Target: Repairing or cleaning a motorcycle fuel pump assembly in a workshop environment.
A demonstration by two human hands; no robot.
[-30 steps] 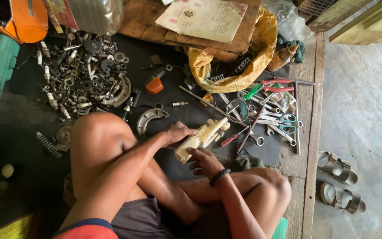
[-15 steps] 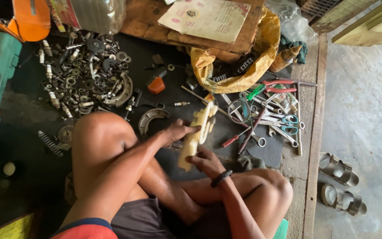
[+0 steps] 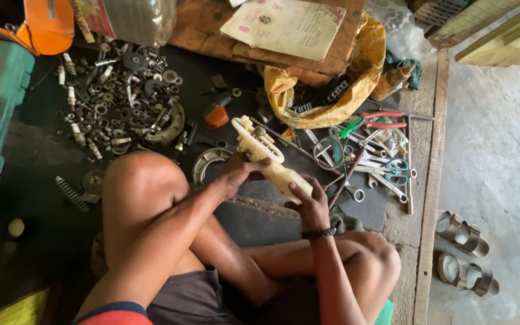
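Both hands grip a cream plastic part (image 3: 269,159) above the dark mat (image 3: 242,216) — left hand (image 3: 239,171) clenched mid-body, right hand (image 3: 309,201) at its lower end. Yellow bag (image 3: 365,66) holds a chain (image 3: 323,99); bolts (image 3: 118,99) and pliers (image 3: 374,120) lie around.

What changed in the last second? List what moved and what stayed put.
The cream plastic part was turned in both hands: a second ago it lay with its far end pointing up to the right, then stood nearly upright, and now that end points up to the left. The left hand and right hand kept their hold throughout. The pile of metal parts, the hand tools and the sandals stayed put.
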